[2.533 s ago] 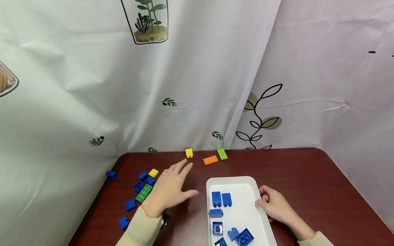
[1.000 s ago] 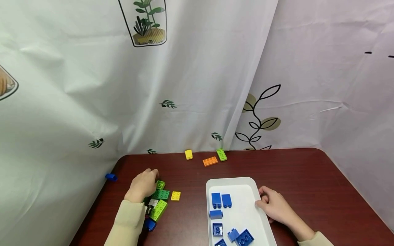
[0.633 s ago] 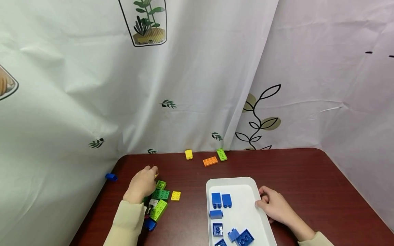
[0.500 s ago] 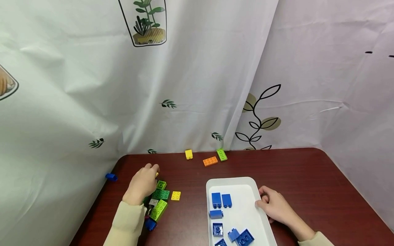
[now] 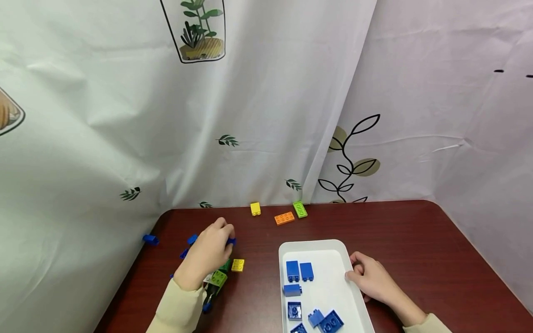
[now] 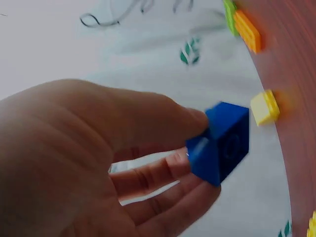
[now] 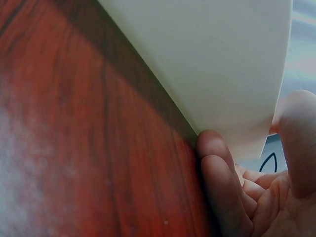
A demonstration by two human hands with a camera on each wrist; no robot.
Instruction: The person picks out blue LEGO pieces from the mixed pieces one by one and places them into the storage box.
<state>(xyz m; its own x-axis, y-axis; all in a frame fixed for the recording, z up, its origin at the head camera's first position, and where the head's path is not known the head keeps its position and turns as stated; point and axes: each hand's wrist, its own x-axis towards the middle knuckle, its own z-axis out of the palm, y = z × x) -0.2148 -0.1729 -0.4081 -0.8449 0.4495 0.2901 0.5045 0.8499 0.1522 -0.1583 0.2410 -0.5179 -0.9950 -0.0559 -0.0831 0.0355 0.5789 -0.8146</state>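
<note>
My left hand (image 5: 206, 253) pinches a blue toy building brick (image 6: 228, 145) between thumb and fingers, above the left part of the table. In the head view, only a bit of that brick shows past the fingers. Below the hand, partly covered, lie a lime brick (image 5: 218, 278), a dark green brick (image 5: 225, 265) and blue bricks, one of them a blue brick (image 5: 192, 239) beyond the wrist. My right hand (image 5: 372, 276) grips the right rim of a white tray (image 5: 333, 266), thumb on top and fingers beneath. Several blue bricks, including a hollow square one (image 5: 294, 311), lie in the tray.
Near the table's back edge are a yellow brick (image 5: 256, 209), an orange brick (image 5: 285, 218) and a lime green brick (image 5: 300, 209). Another yellow brick (image 5: 238, 265) lies right of the pile. A blue brick (image 5: 151, 239) sits at the table's left edge. A patterned curtain (image 5: 266, 101) hangs behind.
My left hand first reached left over the pile; in the last half second it has moved right with a blue brick, uncovering blue bricks on its left. The right hand and tray have stayed still.
</note>
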